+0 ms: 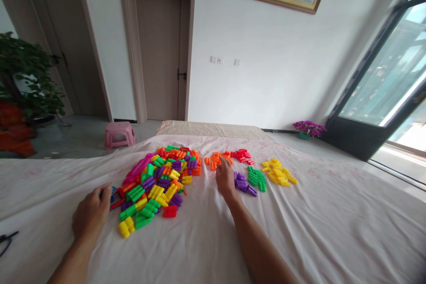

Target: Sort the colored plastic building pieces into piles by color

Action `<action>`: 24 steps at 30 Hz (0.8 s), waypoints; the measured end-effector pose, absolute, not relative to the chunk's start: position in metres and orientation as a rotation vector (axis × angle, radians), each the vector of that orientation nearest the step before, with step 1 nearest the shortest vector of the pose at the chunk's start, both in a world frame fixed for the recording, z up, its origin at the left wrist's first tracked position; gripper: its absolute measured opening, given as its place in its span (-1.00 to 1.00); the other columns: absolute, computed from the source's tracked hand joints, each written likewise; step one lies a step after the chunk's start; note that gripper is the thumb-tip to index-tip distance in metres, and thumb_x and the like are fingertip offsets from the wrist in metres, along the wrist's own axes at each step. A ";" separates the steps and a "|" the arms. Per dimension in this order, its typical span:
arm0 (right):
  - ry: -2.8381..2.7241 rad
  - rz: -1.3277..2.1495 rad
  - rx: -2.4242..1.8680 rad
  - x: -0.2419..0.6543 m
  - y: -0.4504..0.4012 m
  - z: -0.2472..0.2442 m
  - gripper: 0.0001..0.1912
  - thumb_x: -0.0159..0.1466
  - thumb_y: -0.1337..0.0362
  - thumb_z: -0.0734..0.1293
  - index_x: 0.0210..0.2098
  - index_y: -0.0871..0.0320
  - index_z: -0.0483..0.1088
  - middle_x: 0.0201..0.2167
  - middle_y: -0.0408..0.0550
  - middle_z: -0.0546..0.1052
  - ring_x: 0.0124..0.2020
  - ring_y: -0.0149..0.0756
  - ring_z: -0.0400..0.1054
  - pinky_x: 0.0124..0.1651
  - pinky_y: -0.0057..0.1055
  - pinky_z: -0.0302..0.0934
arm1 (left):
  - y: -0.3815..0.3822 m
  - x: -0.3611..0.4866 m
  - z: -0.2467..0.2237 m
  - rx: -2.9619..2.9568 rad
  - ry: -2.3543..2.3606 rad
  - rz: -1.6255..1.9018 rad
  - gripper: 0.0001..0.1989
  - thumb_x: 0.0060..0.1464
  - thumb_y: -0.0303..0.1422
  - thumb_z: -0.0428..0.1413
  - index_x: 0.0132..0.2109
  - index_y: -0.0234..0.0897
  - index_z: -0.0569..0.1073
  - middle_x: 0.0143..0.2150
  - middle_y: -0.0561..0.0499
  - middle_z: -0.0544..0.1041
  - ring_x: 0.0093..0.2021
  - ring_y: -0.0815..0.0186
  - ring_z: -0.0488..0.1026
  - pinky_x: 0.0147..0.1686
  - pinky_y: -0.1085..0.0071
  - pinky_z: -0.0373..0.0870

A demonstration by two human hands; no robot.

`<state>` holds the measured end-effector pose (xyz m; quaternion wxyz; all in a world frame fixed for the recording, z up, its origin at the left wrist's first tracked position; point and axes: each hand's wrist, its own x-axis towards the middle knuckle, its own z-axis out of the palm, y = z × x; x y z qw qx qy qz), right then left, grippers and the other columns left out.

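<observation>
My left hand (pixel 92 211) rests at the left edge of a mixed pile of plastic building blocks (pixel 155 193). Its fingers are curled next to a red-framed piece (pixel 117 198) and a small blue-and-white striped bit; what they hold, if anything, is hidden. My right hand (pixel 225 178) reaches over a small group of orange blocks (pixel 216 159), fingers bent down and close together at them. Whatever sits between those fingertips does not show. Around it lie separate groups of red blocks (pixel 242 155), purple blocks (pixel 242 183), green blocks (pixel 257 178) and yellow blocks (pixel 278 172).
A pale, wrinkled cloth (pixel 319 226) covers the surface under the blocks. At the pile's left lies a pink plastic piece (pixel 138 168). Beyond the cloth stand a pink stool (pixel 120 135) and a pot of purple flowers (pixel 309 128). A dark thin object (pixel 7 238) lies at the left edge.
</observation>
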<state>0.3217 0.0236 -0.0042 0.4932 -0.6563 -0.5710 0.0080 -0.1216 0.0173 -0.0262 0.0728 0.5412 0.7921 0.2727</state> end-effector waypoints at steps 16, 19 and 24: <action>-2.171 0.223 -1.548 0.228 -0.035 0.013 -0.78 0.34 0.04 0.46 -0.22 0.05 0.61 -0.22 -0.09 0.64 -0.14 -0.26 0.49 -0.10 -0.42 0.24 | 0.016 -0.121 -0.029 1.644 2.358 0.914 -0.34 0.36 -0.02 -0.25 0.22 -0.29 0.53 0.10 -0.28 0.62 -0.01 -0.06 0.54 -0.05 0.12 0.39; -2.237 0.233 -1.596 0.223 -0.036 0.010 -0.78 0.33 0.05 0.47 -0.22 0.06 0.60 -0.20 -0.09 0.63 -0.12 -0.25 0.48 -0.13 -0.43 0.20 | 0.017 -0.122 -0.030 1.649 2.362 0.916 -0.34 0.35 -0.01 -0.25 0.21 -0.26 0.54 0.11 -0.26 0.62 0.01 -0.04 0.54 -0.04 0.15 0.39; -2.178 0.306 -1.589 0.227 -0.034 0.005 -0.86 0.37 0.15 0.43 -0.20 0.08 0.58 -0.18 -0.09 0.64 -0.11 -0.27 0.49 -0.11 -0.45 0.20 | 0.017 -0.122 -0.029 1.646 2.349 0.895 -0.33 0.36 0.01 -0.27 0.23 -0.27 0.52 0.14 -0.30 0.60 0.00 -0.06 0.53 -0.06 0.13 0.37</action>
